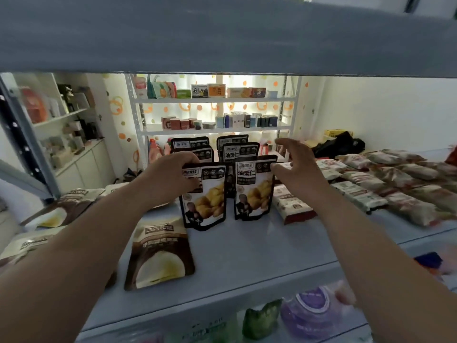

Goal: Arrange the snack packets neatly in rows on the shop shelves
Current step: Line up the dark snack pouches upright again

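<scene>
Overhead, a grey-blue upper board [222, 33] spans the view. Below it the pale blue shelf [247, 256] holds all the snack packets. Behind it, a white rack [215, 100] carries rows of small boxes on two levels. Wrapped packets [395, 184] lie flat in rows across the shelf's right side. Brown-and-white pouches [160, 253] lie flat on its left. At the middle, black pouches stand upright in two columns, with rear pouches [241, 151] behind the front pair. The left hand [173, 174] grips the top left corner of the left front pouch [207, 201], fingers curled over its edge. The right hand [294, 164] is loosely spread, its thumb touching the top right corner of the right front pouch [254, 191].
</scene>
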Available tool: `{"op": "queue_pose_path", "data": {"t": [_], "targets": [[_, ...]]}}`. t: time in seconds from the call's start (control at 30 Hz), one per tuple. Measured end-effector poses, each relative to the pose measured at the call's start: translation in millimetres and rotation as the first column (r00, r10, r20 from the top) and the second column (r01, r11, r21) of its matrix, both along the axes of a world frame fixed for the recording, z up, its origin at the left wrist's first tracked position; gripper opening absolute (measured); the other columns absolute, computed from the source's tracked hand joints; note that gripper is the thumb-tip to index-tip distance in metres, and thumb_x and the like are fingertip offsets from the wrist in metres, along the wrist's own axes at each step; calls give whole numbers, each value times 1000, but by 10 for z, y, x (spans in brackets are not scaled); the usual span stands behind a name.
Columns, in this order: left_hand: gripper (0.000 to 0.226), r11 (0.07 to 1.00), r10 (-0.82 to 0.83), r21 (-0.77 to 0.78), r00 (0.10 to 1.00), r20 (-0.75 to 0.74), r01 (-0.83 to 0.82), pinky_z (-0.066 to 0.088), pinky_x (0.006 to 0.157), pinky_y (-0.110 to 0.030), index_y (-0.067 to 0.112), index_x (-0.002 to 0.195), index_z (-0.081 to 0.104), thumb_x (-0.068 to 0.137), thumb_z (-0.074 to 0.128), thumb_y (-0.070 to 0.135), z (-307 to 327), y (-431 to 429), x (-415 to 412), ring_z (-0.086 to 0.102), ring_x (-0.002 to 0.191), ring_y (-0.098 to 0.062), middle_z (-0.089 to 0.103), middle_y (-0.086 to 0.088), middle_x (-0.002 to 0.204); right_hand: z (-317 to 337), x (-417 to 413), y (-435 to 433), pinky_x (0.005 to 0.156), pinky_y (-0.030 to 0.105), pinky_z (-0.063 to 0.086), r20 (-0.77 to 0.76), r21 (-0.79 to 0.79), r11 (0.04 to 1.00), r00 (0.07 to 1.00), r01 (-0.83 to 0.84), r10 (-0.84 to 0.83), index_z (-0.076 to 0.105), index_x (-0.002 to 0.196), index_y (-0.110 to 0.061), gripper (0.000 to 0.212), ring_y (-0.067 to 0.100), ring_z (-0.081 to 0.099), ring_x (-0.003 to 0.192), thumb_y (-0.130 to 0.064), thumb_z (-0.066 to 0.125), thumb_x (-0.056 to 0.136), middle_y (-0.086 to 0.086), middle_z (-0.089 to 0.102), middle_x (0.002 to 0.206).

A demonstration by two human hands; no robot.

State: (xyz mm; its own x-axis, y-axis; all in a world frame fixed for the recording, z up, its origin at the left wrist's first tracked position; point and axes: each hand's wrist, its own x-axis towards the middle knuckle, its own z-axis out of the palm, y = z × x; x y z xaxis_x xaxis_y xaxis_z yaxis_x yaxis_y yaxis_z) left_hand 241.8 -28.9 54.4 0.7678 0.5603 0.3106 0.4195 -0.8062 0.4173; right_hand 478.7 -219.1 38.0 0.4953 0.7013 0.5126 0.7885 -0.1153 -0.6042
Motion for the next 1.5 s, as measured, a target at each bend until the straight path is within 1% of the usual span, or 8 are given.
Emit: {"op": "queue_pose_path", "data": {"t": [0.1,0.17,0.4,0.6,0.77,0.93,1.33,1.5], "targets": [[33,1000,12,-21,1000,17,-12,49,75,-33,57,87,51,75,69,32,-6,-37,35,56,103,-15,61,9,104,25,127,39,73,8,44,-103,-55,992,989,-110,104,54,105,-57,29,-19,55,95,-38,63,85,-29,59,110],[31,1000,6,-13,999,50,-5,44,66,-26,50,88,52,78,71,27,-2,-69,65,59,88,-5,60,14,100,16,197,67,61,8,40,-60,-74,990,992,-116,112,58,97,-54,20,-22,55,87,-39,62,84,-33,61,97],[24,998,43,-37,998,46,-42,40,56,-14,40,92,60,79,76,27,75,-243,83,61,74,3,64,17,86,36,393,186,64,21,40,2,-100,966,971,-237,239,59,100,-46,15,-7,59,90,-37,60,89,-24,63,104],[7,974,222,-38,900,374,-225,52,69,-26,33,92,65,87,66,38,364,-22,-54,67,78,-6,70,10,83,260,542,365,69,25,46,-83,59,959,956,-279,283,64,99,-40,17,-1,62,90,-51,55,90,-19,66,97],[35,965,255,47,965,53,-258,52,77,-31,26,116,62,84,74,34,421,305,46,64,89,-10,65,9,102,491,703,779,74,26,47,-6,-96,953,957,-288,289,63,117,-28,24,12,62,97,-35,59,94,-11,65,106],[22,972,223,86,975,-13,-221,53,75,-30,29,102,71,80,77,27,365,443,223,63,82,-7,68,9,93,536,739,1035,75,30,45,166,-438,853,906,-285,388,64,121,-28,29,18,59,99,-29,65,93,-1,64,118],[13,980,171,106,985,-24,-167,47,55,-13,28,86,70,80,74,17,339,545,394,67,64,-6,67,8,83,552,814,1145,72,28,46,226,-469,842,886,-266,406,70,112,-31,20,13,59,90,-27,65,92,-7,66,106],[19,985,170,-35,984,50,-168,58,59,-23,25,85,69,83,72,43,471,654,356,70,64,-10,71,3,78,585,877,1233,64,21,39,198,-274,911,908,-310,368,67,106,-29,29,5,58,85,-52,56,93,-13,63,97]]}}
